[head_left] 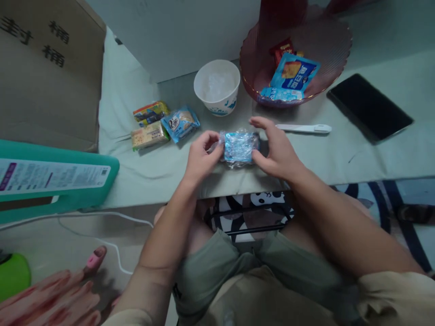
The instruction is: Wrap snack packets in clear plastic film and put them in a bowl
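2 hands pinch a blue foil snack packet (239, 147) above the table edge (340, 158): left hand (200, 158) and right hand (277, 151) nip its ends. It looks light, crinkly, slippery; the crimped ends seem the best hold.

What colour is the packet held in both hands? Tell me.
Shiny light blue packet, clear crinkled ends, seen in the head view.

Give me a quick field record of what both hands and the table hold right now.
left hand: pinches left end of blue snack packet
right hand: grips packet's right end
packet position: held just above table edge
left of hands: three small snack packets
behind hands: white paper bowl, pink glass dish with snacks
right side: white pen-like stick, black phone
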Available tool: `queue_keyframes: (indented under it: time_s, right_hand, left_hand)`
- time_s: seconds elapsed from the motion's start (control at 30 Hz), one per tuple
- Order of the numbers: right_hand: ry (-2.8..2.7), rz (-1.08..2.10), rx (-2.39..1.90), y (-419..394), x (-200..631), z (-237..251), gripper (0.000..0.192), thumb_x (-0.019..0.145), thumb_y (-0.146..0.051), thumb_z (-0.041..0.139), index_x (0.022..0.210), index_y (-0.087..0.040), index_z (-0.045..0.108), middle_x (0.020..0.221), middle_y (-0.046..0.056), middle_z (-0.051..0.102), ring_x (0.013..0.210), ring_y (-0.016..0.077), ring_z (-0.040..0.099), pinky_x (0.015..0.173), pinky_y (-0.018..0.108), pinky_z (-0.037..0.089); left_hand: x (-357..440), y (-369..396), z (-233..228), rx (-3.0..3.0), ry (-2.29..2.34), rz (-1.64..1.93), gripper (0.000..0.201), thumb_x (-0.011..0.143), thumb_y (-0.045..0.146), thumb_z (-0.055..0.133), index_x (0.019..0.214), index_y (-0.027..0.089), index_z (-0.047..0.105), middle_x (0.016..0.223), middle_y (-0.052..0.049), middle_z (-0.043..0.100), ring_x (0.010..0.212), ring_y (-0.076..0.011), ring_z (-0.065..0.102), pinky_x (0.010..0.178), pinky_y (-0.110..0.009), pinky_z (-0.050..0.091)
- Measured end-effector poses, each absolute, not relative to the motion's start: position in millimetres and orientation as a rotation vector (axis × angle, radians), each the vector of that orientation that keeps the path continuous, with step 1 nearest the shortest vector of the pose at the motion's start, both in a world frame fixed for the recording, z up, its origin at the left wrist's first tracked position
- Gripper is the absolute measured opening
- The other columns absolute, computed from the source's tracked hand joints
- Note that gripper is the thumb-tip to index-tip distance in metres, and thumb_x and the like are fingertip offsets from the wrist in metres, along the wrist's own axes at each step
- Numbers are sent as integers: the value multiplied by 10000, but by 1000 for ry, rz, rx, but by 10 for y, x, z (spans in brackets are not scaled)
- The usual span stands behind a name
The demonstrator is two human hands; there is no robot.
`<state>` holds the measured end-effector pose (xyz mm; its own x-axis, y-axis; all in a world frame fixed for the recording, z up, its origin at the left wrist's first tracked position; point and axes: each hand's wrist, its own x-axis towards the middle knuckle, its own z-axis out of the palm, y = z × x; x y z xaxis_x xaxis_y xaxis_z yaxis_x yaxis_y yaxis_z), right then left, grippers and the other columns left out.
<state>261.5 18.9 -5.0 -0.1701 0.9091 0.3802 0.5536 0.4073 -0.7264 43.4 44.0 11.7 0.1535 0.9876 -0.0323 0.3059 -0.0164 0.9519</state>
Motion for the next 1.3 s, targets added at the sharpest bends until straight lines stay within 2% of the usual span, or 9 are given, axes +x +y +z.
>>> queue_keyframes:
  time_s: [0.1,0.23,0.3,0.53,0.7,0.83,0.93,1.03,1.3]
  right_hand:
    - [-1848,639,-1228,237,2521,-38,616,691,-196,512,1300,-226,605,1106,83,734,1009,271,672,925,455,514]
    - [-1758,647,-1244,234,2571,27,151,738,-173,533,792,-243,655,950,66,716,945,250,678,890,426,524]
    - [-1695,643,-1253,218,2654,37,111,747,-163,547,712,-243,616,932,60,716,956,248,692,919,437,530]
    - [-1352,506,-1460,256,3090,-52,112,704,-143,539,700,-233,605,813,21,735,831,212,717,813,400,553]
    - [-1385,240,-1389,194,3058,3,162,817,-174,534,878,-256,660,943,60,750,946,240,712,860,419,537]
    - [-1859,266,-1196,87,2778,58,367,841,-364,688,1187,-247,653,1149,97,745,1095,307,673,966,483,484]
    - [-2088,279,-1180,56,2641,38,127,917,-350,639,995,-269,697,933,30,764,1027,272,683,1021,480,417]
    - [-2189,263,-1134,45,2624,27,197,982,-302,559,842,-256,691,803,8,741,859,210,669,966,420,417]
    - [-2387,629,-1152,-161,2805,226,233,970,-322,548,1112,-231,709,806,20,770,728,185,682,735,330,432]
  left_hand:
    - [462,459,128,1360,1329,973,152,713,292,656,774,238,529,716,23,585,624,-133,552,588,-268,471]
    - [393,499,157,1266,1419,1008,175,681,266,644,743,249,481,709,10,581,603,-154,575,517,-274,421]
    - [321,529,147,1277,1457,995,184,682,250,642,735,252,467,692,4,575,607,-167,593,507,-278,406]
    - [-92,658,22,1504,1773,998,161,661,153,589,737,236,474,628,32,530,576,-143,564,538,-263,422]
    - [-170,595,74,2081,1743,1044,289,774,213,624,1061,240,625,1124,-68,690,1062,-242,661,896,-374,541]
    - [-39,519,110,2421,1473,769,416,825,399,721,1213,256,673,1398,-103,624,1353,-324,544,1165,-495,410]
    - [14,491,111,2468,1438,694,291,882,417,698,1123,258,735,1294,-88,693,1267,-298,610,1155,-499,409]
    - [6,461,115,2493,1362,751,212,938,371,635,1051,241,758,1193,-80,732,1145,-252,669,1053,-440,492]
    - [22,231,179,2523,1263,1015,151,904,241,542,817,200,658,941,-73,745,940,-211,695,875,-363,540]
